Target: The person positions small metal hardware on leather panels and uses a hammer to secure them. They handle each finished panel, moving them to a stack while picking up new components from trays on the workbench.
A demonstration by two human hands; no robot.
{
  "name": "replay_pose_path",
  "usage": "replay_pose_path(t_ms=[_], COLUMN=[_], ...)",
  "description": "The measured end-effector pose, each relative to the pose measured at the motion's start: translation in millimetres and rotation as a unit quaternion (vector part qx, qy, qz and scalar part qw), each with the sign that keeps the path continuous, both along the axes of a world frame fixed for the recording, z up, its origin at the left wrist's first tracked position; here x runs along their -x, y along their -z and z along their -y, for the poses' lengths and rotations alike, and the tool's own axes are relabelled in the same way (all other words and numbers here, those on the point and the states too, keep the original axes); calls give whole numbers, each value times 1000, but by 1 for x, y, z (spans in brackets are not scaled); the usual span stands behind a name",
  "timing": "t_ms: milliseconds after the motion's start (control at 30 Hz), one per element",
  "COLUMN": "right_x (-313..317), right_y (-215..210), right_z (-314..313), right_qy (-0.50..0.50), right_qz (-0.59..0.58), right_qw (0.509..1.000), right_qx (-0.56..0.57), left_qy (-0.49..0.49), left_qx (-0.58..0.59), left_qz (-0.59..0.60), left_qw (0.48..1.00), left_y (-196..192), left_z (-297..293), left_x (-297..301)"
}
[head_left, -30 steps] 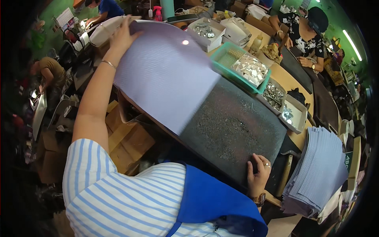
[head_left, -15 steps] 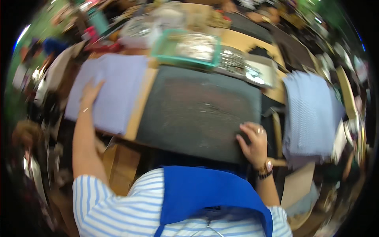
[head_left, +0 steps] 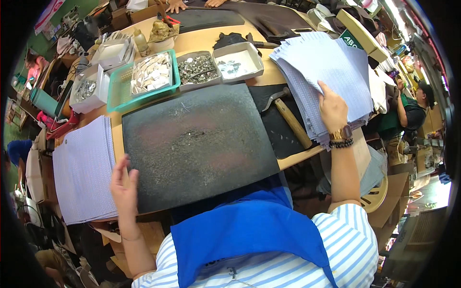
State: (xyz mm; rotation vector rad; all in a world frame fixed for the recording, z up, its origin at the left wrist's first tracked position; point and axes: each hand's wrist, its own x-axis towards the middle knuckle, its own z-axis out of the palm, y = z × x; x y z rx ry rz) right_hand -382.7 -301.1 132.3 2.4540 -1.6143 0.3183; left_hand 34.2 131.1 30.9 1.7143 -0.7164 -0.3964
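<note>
My right hand (head_left: 332,109) pinches the near edge of the top lavender-blue textured sheet (head_left: 336,62) on the right-hand stack, and that edge is raised from the sheets below. My left hand (head_left: 125,185) is slightly blurred, fingers apart and holding nothing, at the left edge of a dark worn board (head_left: 216,144). Beside it on the left lies a second stack of lavender-blue sheets (head_left: 85,173). Between the board and the right stack, a hammer (head_left: 291,122) with a wooden handle rests on a black mat (head_left: 268,101).
Behind the board stand a teal basket (head_left: 115,91) with pale pieces, a grey tray of small metal parts (head_left: 197,69) and a white box (head_left: 257,67). A clear bottle (head_left: 141,43) is farther back. Another person's hands (head_left: 176,6) show at the far edge. A person (head_left: 410,110) sits at right.
My view has turned to the right. My left hand has left the left stack for the board's edge. The right hand has moved from the board to the right stack and gripped a sheet.
</note>
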Motion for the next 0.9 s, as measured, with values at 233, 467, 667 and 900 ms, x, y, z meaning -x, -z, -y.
replay_pose_path(t_ms=[233,467,667,900], right_x=[-97,-161,-284,-334], right_y=[-10,31,53,65], right_z=[-140,-49,14,28], right_qy=[-402,-414,-350,-291], right_qz=[317,244,115,-65], right_qw=[717,849,910,937], right_qx=[-473,-220,-188,-182], left_qy=[235,160,110,107], left_qx=[29,-73,-109,-147], left_qz=[-344,-253,-175,-4], left_qw=[908,951,972,983], left_y=[-13,-29,-37,-34], left_z=[41,46,73,73], left_x=[75,57,73,66])
